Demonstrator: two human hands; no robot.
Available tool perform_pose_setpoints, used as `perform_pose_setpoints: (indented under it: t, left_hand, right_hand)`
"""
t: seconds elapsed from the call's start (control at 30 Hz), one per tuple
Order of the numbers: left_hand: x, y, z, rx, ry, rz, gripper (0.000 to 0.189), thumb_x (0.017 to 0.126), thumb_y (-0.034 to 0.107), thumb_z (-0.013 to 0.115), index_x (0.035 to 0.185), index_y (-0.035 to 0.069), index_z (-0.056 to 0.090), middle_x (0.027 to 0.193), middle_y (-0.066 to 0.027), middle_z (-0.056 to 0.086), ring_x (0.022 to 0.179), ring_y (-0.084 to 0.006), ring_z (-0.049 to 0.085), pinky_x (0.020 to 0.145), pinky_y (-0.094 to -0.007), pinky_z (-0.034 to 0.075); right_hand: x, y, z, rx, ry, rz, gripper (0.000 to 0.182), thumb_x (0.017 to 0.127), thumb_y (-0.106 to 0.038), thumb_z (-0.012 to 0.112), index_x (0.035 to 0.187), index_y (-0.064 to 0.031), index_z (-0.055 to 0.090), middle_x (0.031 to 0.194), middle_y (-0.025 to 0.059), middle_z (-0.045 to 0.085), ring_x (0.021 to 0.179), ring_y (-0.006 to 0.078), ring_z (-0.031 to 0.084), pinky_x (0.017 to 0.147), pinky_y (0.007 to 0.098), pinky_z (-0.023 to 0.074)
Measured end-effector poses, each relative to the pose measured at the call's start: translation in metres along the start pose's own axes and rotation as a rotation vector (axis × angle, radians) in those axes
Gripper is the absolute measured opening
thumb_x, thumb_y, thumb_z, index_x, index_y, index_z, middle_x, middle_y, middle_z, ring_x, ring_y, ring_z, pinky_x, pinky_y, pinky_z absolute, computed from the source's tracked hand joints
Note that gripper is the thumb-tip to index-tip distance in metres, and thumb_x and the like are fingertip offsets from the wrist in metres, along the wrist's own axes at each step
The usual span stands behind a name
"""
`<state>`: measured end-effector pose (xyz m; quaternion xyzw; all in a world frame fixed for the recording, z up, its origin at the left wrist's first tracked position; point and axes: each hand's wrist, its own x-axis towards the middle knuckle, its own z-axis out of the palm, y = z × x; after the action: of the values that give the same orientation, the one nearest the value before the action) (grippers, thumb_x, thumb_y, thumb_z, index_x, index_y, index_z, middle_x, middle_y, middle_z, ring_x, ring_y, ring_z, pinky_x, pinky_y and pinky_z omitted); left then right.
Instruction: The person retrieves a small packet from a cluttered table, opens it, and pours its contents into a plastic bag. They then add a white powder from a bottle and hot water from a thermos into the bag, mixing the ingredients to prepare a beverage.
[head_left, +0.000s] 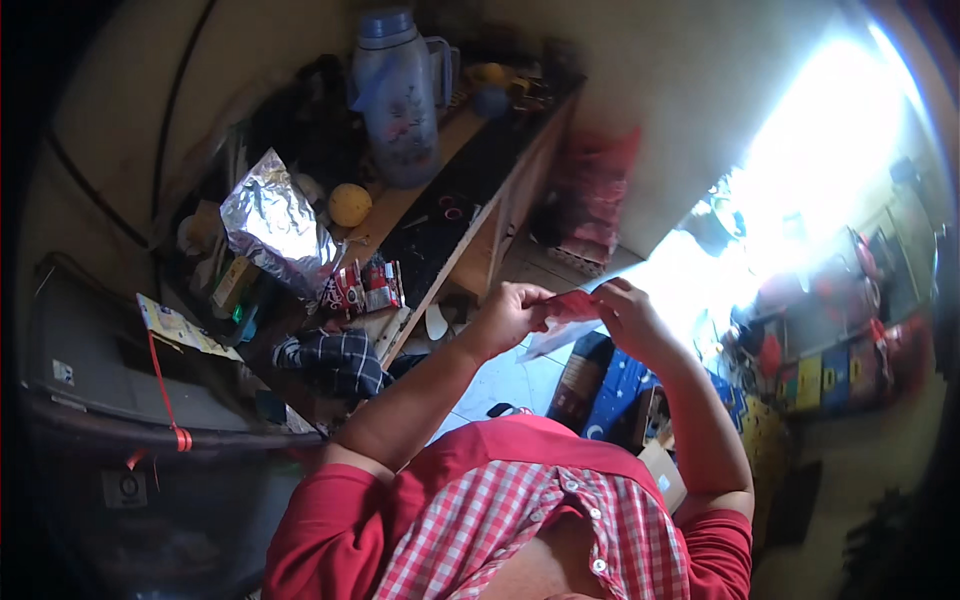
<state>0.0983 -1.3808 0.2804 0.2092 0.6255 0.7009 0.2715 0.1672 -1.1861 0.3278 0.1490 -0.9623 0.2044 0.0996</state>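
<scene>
Both hands are raised in front of my chest, gripping a red plastic packet (574, 306) between them. My left hand (504, 319) pinches its left edge, and my right hand (634, 319) holds the opposite edge with bent fingers. A pale, translucent sheet or bag (559, 337) hangs just below the red packet; whether the two are joined, I cannot tell. On the counter to the left lie red printed sachets (384, 286), near a crumpled silver foil sheet or bag (274, 217). Scissors with red handles (450, 208) rest on the dark counter strip.
A blue-lidded thermos jug (397, 105) and a yellow ball-like object (350, 205) stand on the counter (480, 169). Plaid cloth (337, 360) lies at its near end. A grey appliance (82, 345) is at the left. Bright light floods the right side, beside a cluttered rack.
</scene>
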Motion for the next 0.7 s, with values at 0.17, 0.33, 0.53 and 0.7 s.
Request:
perform_pose_setpoints:
  t: [0.17,0.33,0.53,0.7]
  left_hand:
    - [0.042,0.055,-0.025,0.197,0.138,0.084,0.023,0.082,0.012,0.062,0.1,-0.002,0.062,0.077,-0.0035,0.063,0.063,-0.0064,0.055,0.059,-0.0201,0.046]
    - [0.042,0.124,-0.068,0.351,0.285,0.063,0.03,0.078,0.009,0.063,0.104,-0.005,0.06,0.081,-0.0056,0.063,0.064,-0.0076,0.055,0.059,-0.0214,0.046]
    - [0.032,0.139,-0.115,0.597,0.514,0.083,0.03,0.076,0.007,0.06,0.103,-0.004,0.06,0.078,-0.0069,0.062,0.063,-0.0079,0.055,0.061,-0.0221,0.046]
    - [0.029,0.123,-0.154,0.481,0.62,-0.007,0.025,0.079,0.011,0.06,0.1,-0.002,0.062,0.077,-0.0066,0.062,0.062,-0.0074,0.056,0.059,-0.0218,0.045]
  right_hand:
    - [0.084,0.027,-0.039,0.053,0.064,-0.257,0.017,0.078,-0.002,0.053,0.094,-0.0021,0.059,0.083,0.0157,0.057,0.078,0.0334,0.056,0.069,0.0389,0.0462]
    - [0.174,0.009,-0.053,0.103,0.044,-0.465,0.009,0.078,-0.003,0.053,0.084,-0.0021,0.059,0.082,0.0145,0.057,0.079,0.032,0.056,0.069,0.0371,0.0467]
    - [0.258,-0.014,-0.018,-0.243,-0.105,-0.669,0.011,0.075,-0.005,0.054,0.082,-0.0029,0.061,0.083,0.0116,0.059,0.08,0.029,0.059,0.071,0.0355,0.0487]
    - [0.302,-0.03,0.019,-0.161,-0.085,-0.657,0.017,0.073,-0.005,0.055,0.09,-0.003,0.059,0.089,0.0116,0.058,0.084,0.0298,0.058,0.073,0.0359,0.0485]
